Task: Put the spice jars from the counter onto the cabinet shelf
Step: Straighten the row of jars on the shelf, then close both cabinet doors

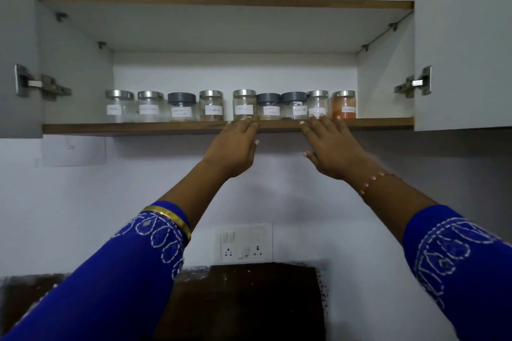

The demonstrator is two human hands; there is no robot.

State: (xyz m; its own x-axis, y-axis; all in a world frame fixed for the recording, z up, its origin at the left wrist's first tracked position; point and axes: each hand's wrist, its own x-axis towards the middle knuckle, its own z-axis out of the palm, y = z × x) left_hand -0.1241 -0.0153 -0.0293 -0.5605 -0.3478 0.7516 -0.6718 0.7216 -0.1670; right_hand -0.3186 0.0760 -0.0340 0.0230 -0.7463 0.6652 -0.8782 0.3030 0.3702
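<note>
We count nine spice jars (210, 106) in one row on the lower cabinet shelf (138, 128): six steel-lidded, three grey-lidded. Their white labels are too blurred to read; the rightmost holds orange powder. Our left hand (235, 147) and right hand (332, 149) reach up with fingers straight, fingertips at the shelf edge, holding nothing.

Nine spice jars (230, 106) stand in a row on the lower cabinet shelf (138, 128), toward twelve o'clock. Three carry grey lids, the rest silver; the rightmost holds orange powder. Both hands reach up with straight fingers: the left hand (235, 147) and right hand (329, 147) have fingertips at the shelf's front edge. A switch plate (243, 242) sits at six o'clock.
</note>
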